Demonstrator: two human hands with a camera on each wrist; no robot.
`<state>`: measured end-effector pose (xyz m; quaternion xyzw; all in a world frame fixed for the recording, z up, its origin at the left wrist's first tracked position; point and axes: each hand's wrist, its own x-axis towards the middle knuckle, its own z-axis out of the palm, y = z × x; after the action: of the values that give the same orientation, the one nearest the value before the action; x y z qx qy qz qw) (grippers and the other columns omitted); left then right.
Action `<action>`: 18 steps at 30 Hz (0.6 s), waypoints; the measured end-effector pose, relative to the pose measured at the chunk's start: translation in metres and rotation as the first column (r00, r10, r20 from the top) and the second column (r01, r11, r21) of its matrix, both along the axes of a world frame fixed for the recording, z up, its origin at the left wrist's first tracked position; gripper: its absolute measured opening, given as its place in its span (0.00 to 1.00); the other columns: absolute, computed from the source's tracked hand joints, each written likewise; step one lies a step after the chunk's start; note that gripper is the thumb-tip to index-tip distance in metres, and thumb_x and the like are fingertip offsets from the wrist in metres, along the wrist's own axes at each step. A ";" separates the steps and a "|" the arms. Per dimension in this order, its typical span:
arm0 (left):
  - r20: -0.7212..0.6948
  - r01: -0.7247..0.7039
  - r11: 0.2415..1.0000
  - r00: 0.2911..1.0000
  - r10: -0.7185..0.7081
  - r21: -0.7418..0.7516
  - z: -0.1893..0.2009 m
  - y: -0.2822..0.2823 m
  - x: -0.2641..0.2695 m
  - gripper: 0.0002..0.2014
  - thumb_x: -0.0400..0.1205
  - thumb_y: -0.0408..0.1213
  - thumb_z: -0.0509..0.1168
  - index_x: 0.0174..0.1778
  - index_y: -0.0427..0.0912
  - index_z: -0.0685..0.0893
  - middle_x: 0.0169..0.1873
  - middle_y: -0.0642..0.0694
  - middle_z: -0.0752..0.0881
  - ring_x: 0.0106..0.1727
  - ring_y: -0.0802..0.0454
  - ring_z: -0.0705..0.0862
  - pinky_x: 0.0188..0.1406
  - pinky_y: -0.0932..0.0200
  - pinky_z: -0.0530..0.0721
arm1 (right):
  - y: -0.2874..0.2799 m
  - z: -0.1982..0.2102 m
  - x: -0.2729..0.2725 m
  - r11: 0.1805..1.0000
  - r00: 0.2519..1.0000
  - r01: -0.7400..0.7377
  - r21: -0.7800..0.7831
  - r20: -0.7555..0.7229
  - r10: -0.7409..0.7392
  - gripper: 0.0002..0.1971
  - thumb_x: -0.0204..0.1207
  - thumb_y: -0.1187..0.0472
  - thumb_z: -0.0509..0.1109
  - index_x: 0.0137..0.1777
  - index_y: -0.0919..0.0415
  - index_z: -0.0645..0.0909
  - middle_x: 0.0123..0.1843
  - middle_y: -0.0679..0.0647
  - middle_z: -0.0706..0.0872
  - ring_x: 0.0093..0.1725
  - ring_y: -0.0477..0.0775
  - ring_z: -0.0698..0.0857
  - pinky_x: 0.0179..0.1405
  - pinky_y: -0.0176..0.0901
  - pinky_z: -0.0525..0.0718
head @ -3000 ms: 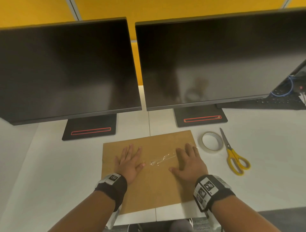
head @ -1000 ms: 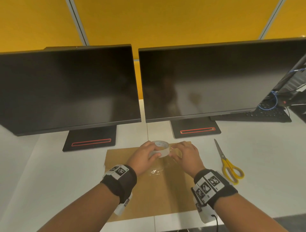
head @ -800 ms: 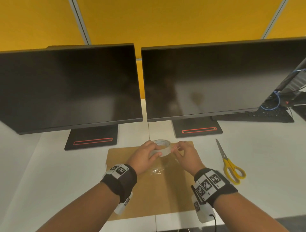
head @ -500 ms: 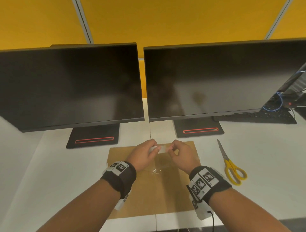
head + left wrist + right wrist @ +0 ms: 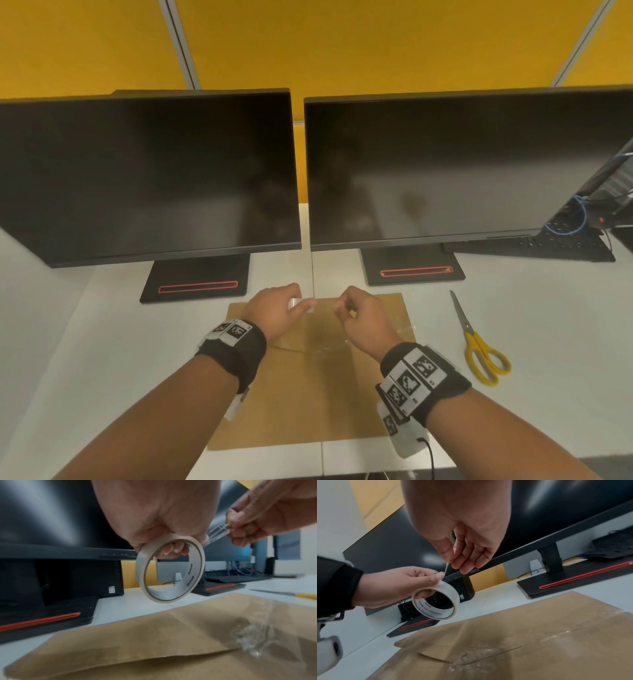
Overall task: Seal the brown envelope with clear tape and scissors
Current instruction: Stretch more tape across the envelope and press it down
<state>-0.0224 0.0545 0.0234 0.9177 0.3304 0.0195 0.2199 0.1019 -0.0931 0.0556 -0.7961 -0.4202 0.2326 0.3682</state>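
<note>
The brown envelope (image 5: 301, 394) lies flat on the white desk, with a wrinkled strip of clear tape (image 5: 329, 346) across its flap (image 5: 471, 655). Above its far edge my left hand (image 5: 291, 305) grips the tape roll (image 5: 193, 574), thumb on top and fingers through the core (image 5: 436, 612). My right hand (image 5: 346, 306) pinches the free end of the tape; a short clear strip (image 5: 217, 532) stretches between the roll and its fingers. The yellow-handled scissors (image 5: 478, 342) lie shut on the desk to the right of the envelope, untouched.
Two dark monitors (image 5: 150, 171) (image 5: 445, 164) stand close behind the envelope on black bases (image 5: 195, 277) (image 5: 414, 270). A black keyboard (image 5: 548, 243) and cables lie at the back right. The desk's front edge (image 5: 322, 462) is just below the envelope.
Both hands left the envelope and lifted the roll from the desk. In the last second the right hand has drawn away to the right, pulling a short strip off the roll.
</note>
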 end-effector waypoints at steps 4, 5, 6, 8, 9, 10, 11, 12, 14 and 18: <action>0.069 -0.102 0.957 0.990 0.125 -0.272 -0.001 0.013 -0.010 0.28 0.75 0.70 0.56 0.35 0.45 0.78 0.31 0.48 0.80 0.39 0.49 0.81 0.46 0.51 0.78 | -0.001 0.003 0.008 0.999 0.992 0.047 -0.015 -0.113 -0.049 0.05 0.80 0.60 0.65 0.42 0.56 0.77 0.40 0.49 0.82 0.40 0.42 0.79 0.34 0.25 0.71; 0.137 -0.086 0.921 0.980 0.147 -0.380 0.000 0.015 -0.014 0.30 0.73 0.71 0.56 0.32 0.43 0.76 0.29 0.47 0.77 0.36 0.49 0.79 0.44 0.52 0.77 | -0.002 0.004 0.010 0.998 0.989 0.054 -0.030 -0.134 -0.058 0.05 0.80 0.60 0.66 0.42 0.56 0.77 0.41 0.49 0.83 0.40 0.43 0.79 0.34 0.25 0.71; 0.200 -0.058 0.884 0.965 0.168 -0.463 0.001 0.016 -0.016 0.30 0.71 0.70 0.58 0.30 0.42 0.75 0.27 0.46 0.74 0.34 0.49 0.76 0.44 0.52 0.76 | -0.002 0.005 0.013 0.997 0.987 0.063 -0.044 -0.147 -0.069 0.05 0.80 0.60 0.65 0.42 0.56 0.78 0.42 0.50 0.83 0.40 0.42 0.79 0.33 0.24 0.70; 0.266 -0.005 0.836 0.947 0.180 -0.549 0.004 0.014 -0.019 0.25 0.75 0.63 0.63 0.31 0.42 0.74 0.28 0.46 0.73 0.35 0.50 0.76 0.46 0.53 0.75 | -0.003 0.005 0.017 0.994 0.982 0.088 -0.064 -0.164 -0.098 0.05 0.80 0.60 0.66 0.43 0.57 0.78 0.43 0.49 0.83 0.40 0.38 0.78 0.32 0.22 0.69; 0.268 -0.002 0.839 0.947 0.176 -0.544 0.005 0.013 -0.019 0.22 0.79 0.57 0.64 0.31 0.41 0.74 0.29 0.46 0.74 0.35 0.51 0.77 0.46 0.53 0.76 | -0.004 0.004 0.018 0.993 0.979 0.096 -0.071 -0.173 -0.107 0.05 0.80 0.60 0.66 0.42 0.57 0.78 0.43 0.49 0.83 0.39 0.37 0.78 0.31 0.21 0.68; 0.262 -0.008 0.857 0.950 0.167 -0.515 0.005 0.012 -0.019 0.20 0.81 0.53 0.64 0.31 0.42 0.74 0.29 0.46 0.75 0.35 0.52 0.77 0.46 0.54 0.77 | -0.004 0.004 0.019 0.992 0.977 0.098 -0.075 -0.181 -0.110 0.06 0.80 0.60 0.66 0.41 0.57 0.77 0.42 0.49 0.83 0.39 0.37 0.78 0.31 0.22 0.68; 0.254 -0.017 0.879 0.955 0.156 -0.477 0.004 0.011 -0.019 0.19 0.81 0.52 0.64 0.31 0.43 0.75 0.28 0.47 0.75 0.35 0.52 0.77 0.44 0.54 0.77 | -0.004 0.003 0.018 0.992 0.978 0.095 -0.083 -0.180 -0.109 0.08 0.80 0.61 0.66 0.39 0.56 0.76 0.42 0.50 0.83 0.38 0.38 0.78 0.31 0.24 0.69; 0.244 -0.025 0.895 0.958 0.148 -0.444 0.002 0.011 -0.019 0.19 0.81 0.53 0.64 0.32 0.43 0.76 0.28 0.48 0.75 0.35 0.52 0.77 0.43 0.54 0.76 | -0.004 0.003 0.017 0.991 0.980 0.087 -0.096 -0.171 -0.103 0.09 0.80 0.61 0.65 0.38 0.55 0.75 0.41 0.51 0.83 0.37 0.40 0.78 0.31 0.25 0.69; 0.214 -0.036 0.923 0.969 0.127 -0.384 0.000 0.012 -0.019 0.19 0.79 0.56 0.65 0.33 0.44 0.79 0.28 0.49 0.77 0.36 0.51 0.78 0.41 0.55 0.76 | -0.005 0.003 0.013 0.990 0.983 0.068 -0.120 -0.162 -0.087 0.09 0.80 0.61 0.65 0.38 0.55 0.74 0.40 0.52 0.82 0.36 0.42 0.77 0.31 0.27 0.70; 0.049 -0.008 0.990 0.999 0.015 -0.139 -0.001 0.018 -0.023 0.19 0.78 0.62 0.62 0.29 0.54 0.75 0.27 0.56 0.77 0.36 0.52 0.79 0.36 0.57 0.75 | -0.005 0.000 0.011 0.991 0.979 0.075 -0.112 -0.179 -0.095 0.08 0.79 0.63 0.65 0.38 0.57 0.75 0.40 0.51 0.84 0.38 0.44 0.80 0.31 0.28 0.70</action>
<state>-0.0455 0.0729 0.0228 0.8975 0.3307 0.0207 0.2911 0.1130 -0.0983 0.0560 -0.8066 -0.3372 0.3108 0.3728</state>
